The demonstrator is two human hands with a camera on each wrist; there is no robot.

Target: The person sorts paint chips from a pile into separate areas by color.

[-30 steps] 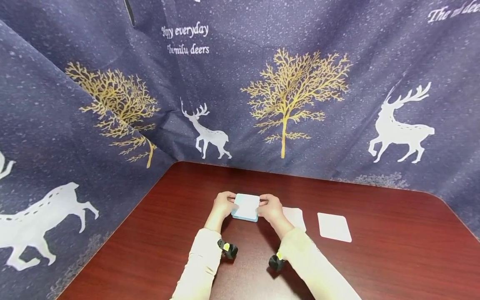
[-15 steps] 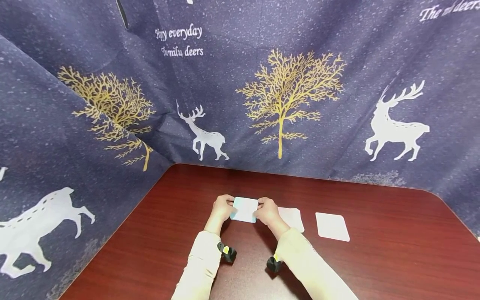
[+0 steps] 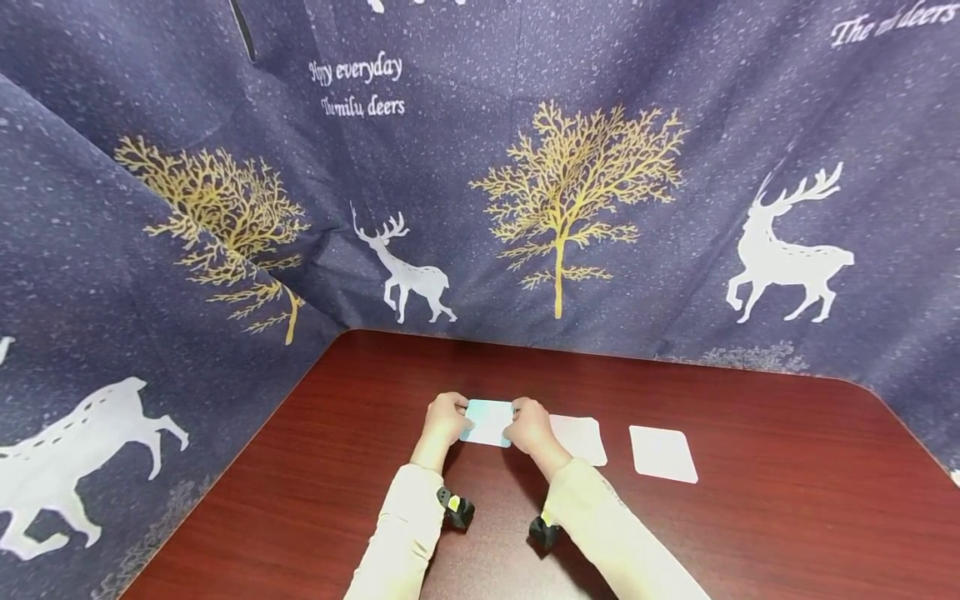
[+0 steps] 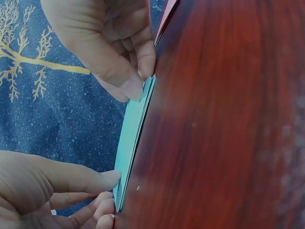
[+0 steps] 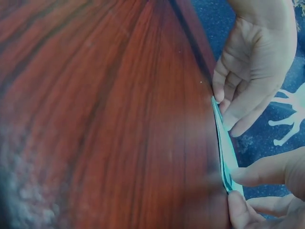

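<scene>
In the head view, both hands pinch a small stack of light blue square sheets (image 3: 489, 422) with rounded corners, close over the table. My left hand (image 3: 444, 417) grips its left side, thumb on top and fingers curled beneath. On the opposite side my right hand (image 3: 531, 427) pinches it the same way. From the left wrist view the stack (image 4: 129, 138) is seen nearly edge-on, its layers slightly parted, between the left hand (image 4: 52, 191) and the right hand (image 4: 109, 43). The right wrist view also has the layered edge of the stack (image 5: 224, 148).
To the right of my right hand lies a pale square sheet or stack (image 3: 581, 439), partly hidden by that hand. Another pale square (image 3: 663, 454) lies farther right. The reddish-brown table (image 3: 780, 500) ends at a patterned dark blue cloth (image 3: 480, 275) behind and at left.
The stack has come down slightly and tipped flatter, with both hands keeping their pinch on it. The head view has shifted a little; the two pale squares stay put on the table.
</scene>
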